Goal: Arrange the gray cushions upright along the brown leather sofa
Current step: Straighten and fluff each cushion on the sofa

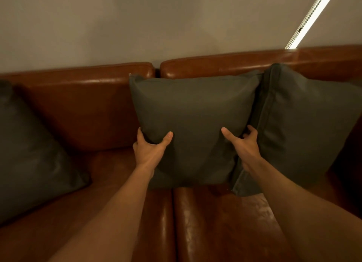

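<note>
A gray cushion (194, 113) stands upright in the middle of the brown leather sofa (88, 109), leaning on its backrest. My left hand (150, 148) grips the cushion's lower left edge, thumb on the front. My right hand (244, 144) grips its lower right edge, fingers tucked behind. A second gray cushion (301, 124) stands upright right beside it, touching it. A third gray cushion (33, 152) leans at the sofa's left end.
A bare stretch of seat and backrest lies between the left cushion and the middle one. A plain wall (156, 22) rises behind the sofa. A bright light strip (311, 17) runs diagonally at the upper right.
</note>
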Demonstrator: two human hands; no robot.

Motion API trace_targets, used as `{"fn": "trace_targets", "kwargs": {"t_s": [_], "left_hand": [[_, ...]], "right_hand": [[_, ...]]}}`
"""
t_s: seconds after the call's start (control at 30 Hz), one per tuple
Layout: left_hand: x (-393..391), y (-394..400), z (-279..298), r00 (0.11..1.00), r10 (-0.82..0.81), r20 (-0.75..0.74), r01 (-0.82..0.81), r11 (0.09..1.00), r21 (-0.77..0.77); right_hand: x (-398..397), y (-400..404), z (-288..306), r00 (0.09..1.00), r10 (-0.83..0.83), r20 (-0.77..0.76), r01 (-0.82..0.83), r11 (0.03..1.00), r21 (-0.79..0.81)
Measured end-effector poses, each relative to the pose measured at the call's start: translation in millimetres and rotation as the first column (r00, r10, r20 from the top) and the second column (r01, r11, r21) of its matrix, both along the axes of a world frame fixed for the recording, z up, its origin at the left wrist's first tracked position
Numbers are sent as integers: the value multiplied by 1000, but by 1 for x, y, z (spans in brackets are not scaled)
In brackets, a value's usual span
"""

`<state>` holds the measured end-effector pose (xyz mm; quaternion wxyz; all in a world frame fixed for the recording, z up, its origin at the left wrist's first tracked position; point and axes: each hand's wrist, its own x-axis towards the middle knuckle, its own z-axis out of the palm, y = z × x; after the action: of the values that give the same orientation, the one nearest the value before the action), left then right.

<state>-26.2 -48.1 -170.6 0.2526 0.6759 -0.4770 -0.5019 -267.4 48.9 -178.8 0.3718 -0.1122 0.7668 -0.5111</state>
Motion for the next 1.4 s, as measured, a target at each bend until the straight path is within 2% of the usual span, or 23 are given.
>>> {"fn": "trace_targets", "kwargs": {"t_s": [0.2,0.47,0.57,0.73,0.83,0.97,1.17,1.4], "left_hand": [[-1,-7,-6,999,25,-39,-26,999,-38],[17,-7,-9,982,27,-185,-40,997,-66],[36,-10,-10,972,95,-213,-117,989,-92],[83,-28,-9,960,157,-233,-189,975,-121],[98,-35,-6,974,117,-194,-137,986,-97],[109,-40,-4,989,83,-125,-91,994,-64],[103,-29,-9,971,142,-194,-132,989,66],[89,-22,-13,952,223,-209,-211,974,81]], "right_hand": [[-5,-6,-8,996,31,85,-24,997,-73],[16,-7,-4,982,43,186,-7,982,-189],[34,-15,-5,980,90,180,-47,973,-227],[77,-43,-1,975,177,134,-150,971,-186],[87,-42,-6,973,208,100,-194,971,-139],[72,-38,-7,985,158,64,-151,984,-98],[59,-51,-5,960,140,244,-104,983,-151],[50,-52,-1,963,157,220,-132,983,-126]]}}
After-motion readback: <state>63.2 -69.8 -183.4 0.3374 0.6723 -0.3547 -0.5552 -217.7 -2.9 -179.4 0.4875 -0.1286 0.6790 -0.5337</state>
